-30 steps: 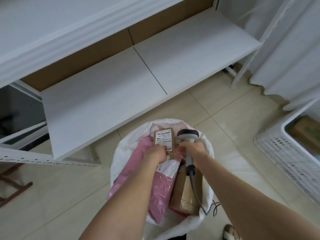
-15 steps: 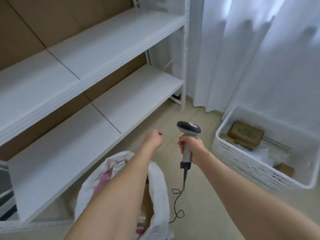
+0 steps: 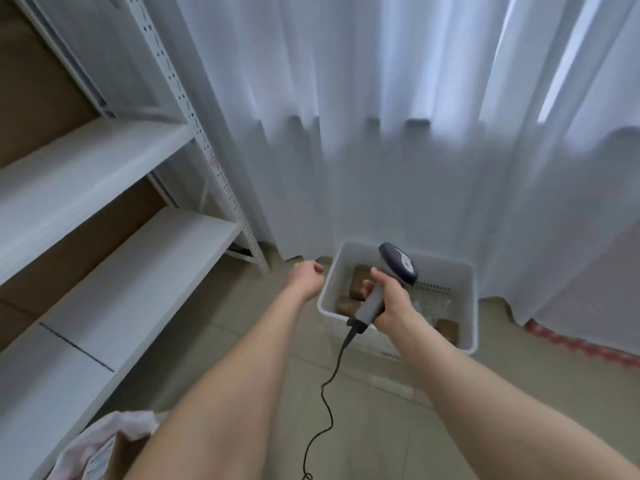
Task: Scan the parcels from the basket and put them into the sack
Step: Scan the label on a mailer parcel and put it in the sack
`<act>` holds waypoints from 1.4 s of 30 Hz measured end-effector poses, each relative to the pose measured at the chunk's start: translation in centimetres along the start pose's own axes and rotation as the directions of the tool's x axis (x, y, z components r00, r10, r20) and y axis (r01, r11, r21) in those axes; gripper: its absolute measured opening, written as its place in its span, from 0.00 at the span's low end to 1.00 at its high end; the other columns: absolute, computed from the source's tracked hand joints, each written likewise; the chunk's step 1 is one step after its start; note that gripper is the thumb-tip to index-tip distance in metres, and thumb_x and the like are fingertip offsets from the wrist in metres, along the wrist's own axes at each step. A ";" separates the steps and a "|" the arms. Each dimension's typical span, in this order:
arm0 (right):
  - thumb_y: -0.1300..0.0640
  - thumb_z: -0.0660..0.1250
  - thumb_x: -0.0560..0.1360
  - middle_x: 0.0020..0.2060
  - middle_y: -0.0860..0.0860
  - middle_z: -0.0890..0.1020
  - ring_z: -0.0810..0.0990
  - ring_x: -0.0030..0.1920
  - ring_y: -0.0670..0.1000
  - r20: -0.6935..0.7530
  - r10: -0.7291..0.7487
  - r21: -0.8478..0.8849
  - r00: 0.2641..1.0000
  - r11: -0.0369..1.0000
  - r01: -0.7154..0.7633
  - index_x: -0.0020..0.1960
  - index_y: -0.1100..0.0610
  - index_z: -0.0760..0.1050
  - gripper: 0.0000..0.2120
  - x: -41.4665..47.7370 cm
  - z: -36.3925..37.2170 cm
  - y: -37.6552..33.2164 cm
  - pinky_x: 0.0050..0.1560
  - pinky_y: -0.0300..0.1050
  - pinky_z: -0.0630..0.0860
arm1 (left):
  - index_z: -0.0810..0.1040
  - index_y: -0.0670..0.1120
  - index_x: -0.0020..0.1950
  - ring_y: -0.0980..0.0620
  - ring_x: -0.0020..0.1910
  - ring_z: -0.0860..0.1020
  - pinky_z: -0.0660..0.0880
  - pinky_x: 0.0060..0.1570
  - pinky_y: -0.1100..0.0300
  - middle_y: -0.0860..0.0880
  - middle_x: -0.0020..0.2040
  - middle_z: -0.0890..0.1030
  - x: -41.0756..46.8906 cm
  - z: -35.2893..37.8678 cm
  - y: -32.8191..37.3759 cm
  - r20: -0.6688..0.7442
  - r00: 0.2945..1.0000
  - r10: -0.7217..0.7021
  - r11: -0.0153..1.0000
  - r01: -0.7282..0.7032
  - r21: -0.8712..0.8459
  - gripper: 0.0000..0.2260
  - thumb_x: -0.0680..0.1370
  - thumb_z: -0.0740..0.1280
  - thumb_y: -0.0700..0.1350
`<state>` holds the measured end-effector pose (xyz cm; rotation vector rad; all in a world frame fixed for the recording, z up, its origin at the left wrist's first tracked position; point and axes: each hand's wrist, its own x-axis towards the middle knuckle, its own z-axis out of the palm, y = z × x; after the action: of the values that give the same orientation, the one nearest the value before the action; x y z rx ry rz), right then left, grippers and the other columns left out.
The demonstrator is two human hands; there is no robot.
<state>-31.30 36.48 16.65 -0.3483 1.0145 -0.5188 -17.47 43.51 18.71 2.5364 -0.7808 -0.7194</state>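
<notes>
Open your curled, empty left hand, lift a brown parcel from the white plastic basket, label facing the grey handheld scanner gripped in your right hand.

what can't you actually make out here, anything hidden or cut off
Head view, the only one:
- Parcels in the basket: partly behind the right hand and the scanner, so no count is possible.
- Sack: cut off by the bottom edge and covered by the left forearm.
- Label in the sack: too blurred to read.
- Scanner cable: its end runs off the bottom edge.
</notes>
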 end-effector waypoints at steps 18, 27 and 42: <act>0.57 0.72 0.75 0.34 0.52 0.80 0.79 0.34 0.49 -0.267 0.123 0.080 0.956 0.991 -0.105 0.46 0.58 0.77 0.06 23.6 -6.2 -13.2 0.37 0.44 0.76 | 0.73 0.46 0.67 0.46 0.66 0.72 0.69 0.64 0.55 0.45 0.68 0.72 24.1 13.6 10.9 0.305 0.952 -0.013 0.992 -0.026 0.122 0.16 0.79 0.62 0.41; 0.55 0.71 0.75 0.34 0.52 0.79 0.77 0.35 0.48 -0.369 0.276 0.149 0.888 0.960 -0.237 0.46 0.58 0.75 0.08 33.7 -9.0 -14.8 0.36 0.45 0.75 | 0.71 0.44 0.69 0.46 0.66 0.71 0.69 0.65 0.55 0.44 0.69 0.72 33.0 21.5 11.0 0.437 0.895 -0.089 0.990 0.033 0.134 0.17 0.79 0.62 0.41; 0.55 0.68 0.77 0.29 0.57 0.81 0.80 0.24 0.54 -0.514 0.405 0.071 0.756 0.898 -0.433 0.51 0.63 0.75 0.10 56.5 -23.9 -6.8 0.21 0.42 0.75 | 0.71 0.44 0.69 0.46 0.66 0.72 0.70 0.62 0.58 0.44 0.70 0.70 44.1 47.0 2.6 0.622 0.765 -0.168 0.981 0.070 0.179 0.17 0.80 0.61 0.41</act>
<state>-29.86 -1.73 -31.81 -0.0065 1.5885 -0.1673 -14.01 5.04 -32.99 2.4809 -0.8995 -1.6810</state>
